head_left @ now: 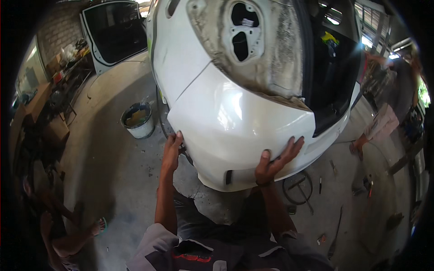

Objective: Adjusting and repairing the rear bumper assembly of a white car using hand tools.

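Observation:
A white car rear bumper (221, 144) fills the middle of the head view, fitted against the car's white rear side panel (183, 58). My left hand (171, 152) is closed on the bumper's left edge, its thumb on the outer face and its other fingers partly hidden. Against the bumper's rear face, right of the middle, my right hand (274, 163) rests with thumb and fingers spread. A small dark slot (228, 177) shows low on the bumper between my hands. Above it, a dirty bare-metal recess (282, 58) has two dark openings.
A grimy bucket (142, 128) stands on the floor to the left. Beyond it is a white-framed door (90, 56). A person (384, 122) is at the right, and someone's sandalled foot (98, 226) is at lower left. A ring-shaped object (298, 186) and tools lie at right.

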`<state>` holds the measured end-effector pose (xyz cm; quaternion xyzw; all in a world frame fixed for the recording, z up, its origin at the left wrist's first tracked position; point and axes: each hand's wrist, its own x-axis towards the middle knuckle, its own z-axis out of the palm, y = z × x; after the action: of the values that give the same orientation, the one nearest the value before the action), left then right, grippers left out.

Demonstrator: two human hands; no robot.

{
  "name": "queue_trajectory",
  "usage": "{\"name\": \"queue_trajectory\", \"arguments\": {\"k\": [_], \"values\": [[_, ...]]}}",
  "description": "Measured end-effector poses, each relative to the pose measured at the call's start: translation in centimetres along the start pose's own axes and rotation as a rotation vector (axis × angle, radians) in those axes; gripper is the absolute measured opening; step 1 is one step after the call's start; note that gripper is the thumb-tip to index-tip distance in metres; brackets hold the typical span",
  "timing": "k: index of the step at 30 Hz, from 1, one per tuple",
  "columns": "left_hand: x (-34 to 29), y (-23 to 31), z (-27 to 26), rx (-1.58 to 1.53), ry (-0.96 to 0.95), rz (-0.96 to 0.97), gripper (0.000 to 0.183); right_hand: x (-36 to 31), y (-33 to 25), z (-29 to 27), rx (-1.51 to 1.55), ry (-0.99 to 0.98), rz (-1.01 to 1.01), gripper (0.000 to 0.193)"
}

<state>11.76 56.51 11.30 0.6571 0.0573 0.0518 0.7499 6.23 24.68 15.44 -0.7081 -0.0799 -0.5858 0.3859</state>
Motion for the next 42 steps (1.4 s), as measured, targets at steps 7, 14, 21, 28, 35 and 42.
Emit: {"name": "queue_trajectory", "arguments": {"k": [7,14,21,28,35,42], "values": [[-0.6,1.1,0.8,0.01,0.072,0.041,0.098,0.3,-0.6,0.1,-0.076,-0.036,-0.026,0.081],[-0.3,1.3,0.4,0.03,0.042,0.062,0.088,0.4,-0.6,0.4,-0.115,-0.044,-0.058,0.08],[-2.9,11.1,2.1,0.666,0.189,0.659,0.07,0.7,-0.5,0.2,-0.13,-0.065,-0.075,0.079],[-0.3,19.0,9.2,0.65,-0.055,1.03,0.052,0.3,-0.9,-0.2,-0.103,-0.079,-0.003,0.079],[-0.6,17.0,10.8,0.661,0.064,1.023,0.061,0.3,0.0,-0.1,-0.127,-0.045,-0.066,0.08],[-0.8,20.0,10.1,0.231,-0.112,0.697,0.055,0.1,-0.1,0.3,-0.117,0.01,-0.025,0.082]]}}
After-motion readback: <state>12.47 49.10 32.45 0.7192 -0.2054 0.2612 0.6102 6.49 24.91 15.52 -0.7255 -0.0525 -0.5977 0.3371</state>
